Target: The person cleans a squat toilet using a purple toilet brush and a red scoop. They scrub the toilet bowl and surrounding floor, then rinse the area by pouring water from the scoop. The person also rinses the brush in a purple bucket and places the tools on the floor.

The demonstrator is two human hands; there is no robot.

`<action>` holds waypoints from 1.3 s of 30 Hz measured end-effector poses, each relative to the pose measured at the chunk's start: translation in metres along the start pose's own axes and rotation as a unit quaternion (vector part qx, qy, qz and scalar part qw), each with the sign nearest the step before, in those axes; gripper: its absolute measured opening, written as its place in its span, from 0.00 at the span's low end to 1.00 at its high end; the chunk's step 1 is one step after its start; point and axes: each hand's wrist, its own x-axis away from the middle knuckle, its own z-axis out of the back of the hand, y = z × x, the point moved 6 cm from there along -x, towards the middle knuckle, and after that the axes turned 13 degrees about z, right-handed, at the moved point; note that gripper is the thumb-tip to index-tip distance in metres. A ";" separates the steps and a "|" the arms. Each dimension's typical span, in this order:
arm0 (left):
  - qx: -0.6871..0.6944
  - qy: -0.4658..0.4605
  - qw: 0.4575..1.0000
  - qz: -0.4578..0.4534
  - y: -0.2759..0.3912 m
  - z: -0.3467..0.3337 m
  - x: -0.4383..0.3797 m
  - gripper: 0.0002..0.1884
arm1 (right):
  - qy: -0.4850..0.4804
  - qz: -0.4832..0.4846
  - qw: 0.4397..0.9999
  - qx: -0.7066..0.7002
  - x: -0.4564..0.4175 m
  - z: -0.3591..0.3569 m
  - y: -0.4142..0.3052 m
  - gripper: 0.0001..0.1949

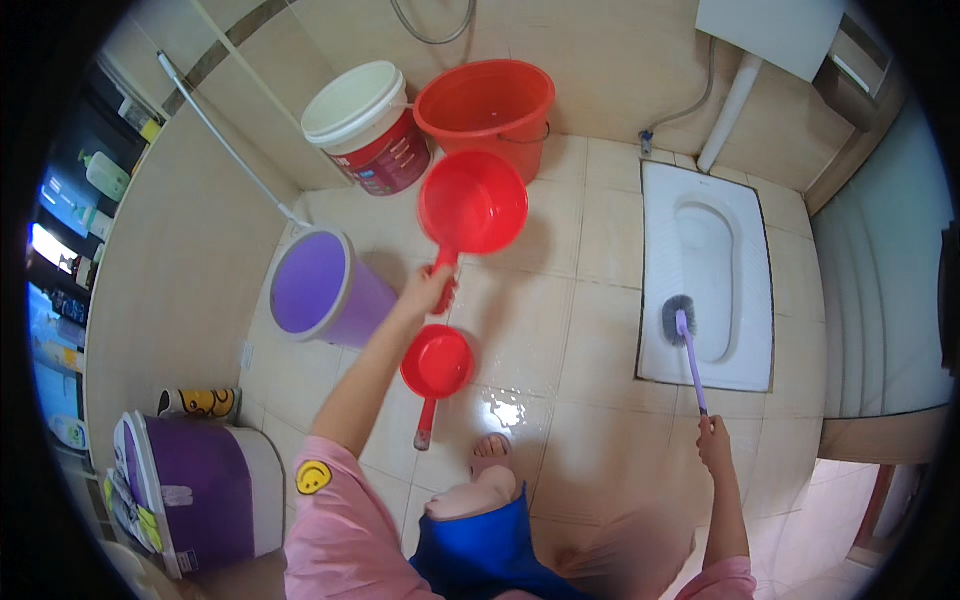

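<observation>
My left hand (431,289) grips the handle of a large red plastic dipper (480,202), held above the floor in front of the red bucket. Its bowl faces up towards me; I cannot tell whether water is in it. In my right hand (714,444) is the purple handle of a toilet brush (691,352). The brush's round grey bristle head is over the left rim of the white squat toilet (664,247). A smaller red dipper (437,362) lies on the tiles below my left hand, its handle pointing towards my foot.
A red bucket (517,142) and a white-and-red paint pail (397,154) stand by the back wall. Nearer are a purple bin (367,300) and a purple lidded container (202,480). Wet floor tiles (502,409) shine near my foot. A white pipe (731,112) descends behind the toilet.
</observation>
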 end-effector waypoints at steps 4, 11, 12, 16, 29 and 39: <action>-0.052 0.095 0.979 -0.171 0.129 0.031 -0.065 0.17 | -0.028 0.089 0.992 0.088 -0.005 0.008 -0.053 0.14; -0.296 0.370 0.848 -0.235 0.251 0.030 -0.199 0.20 | -0.058 0.100 0.940 0.322 -0.003 -0.053 -0.094 0.12; -0.320 0.374 0.842 -0.223 0.257 0.024 -0.210 0.20 | -0.053 0.095 0.937 0.331 0.002 -0.054 -0.098 0.12; -0.416 0.356 0.811 -0.204 0.258 0.001 -0.272 0.12 | -0.023 0.090 0.936 0.340 0.009 -0.050 -0.113 0.10; -0.617 0.070 0.784 -0.018 0.218 -0.059 -0.435 0.13 | -0.041 0.023 0.950 0.307 -0.008 -0.070 -0.143 0.08; -0.196 -0.133 0.954 0.184 0.202 -0.070 -0.421 0.03 | -0.041 -0.001 0.956 0.289 -0.014 -0.083 -0.144 0.09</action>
